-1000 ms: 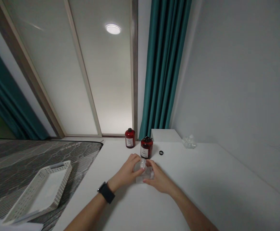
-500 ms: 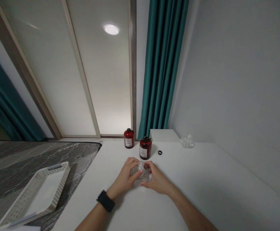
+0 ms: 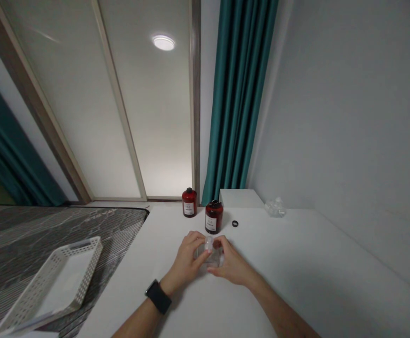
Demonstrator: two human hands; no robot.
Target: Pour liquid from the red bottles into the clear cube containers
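Observation:
A small clear bottle (image 3: 213, 258) with a narrow, rounded top stands upright on the white table, between my two hands. My left hand (image 3: 189, 258) curls round its left side, with the thumb across the front near the neck. From the other side, my right hand (image 3: 231, 264) grips it with thumb and fingers. Both hands are closed on the bottle. Just beyond them stands a dark red bottle (image 3: 213, 218) with a white label and a black top. A black ring (image 3: 235, 224) lies to the right of that bottle.
A second red bottle (image 3: 189, 204) stands farther back on the left. At the table's (image 3: 331, 272) back are a white box (image 3: 240, 198) and crumpled clear plastic (image 3: 275, 207). A white perforated basket (image 3: 81, 286) is off to the left, beyond the table edge.
The clear bottle and both hands have shifted very slightly right in the view. Both hands keep their hold on it; the other objects look unmoved.

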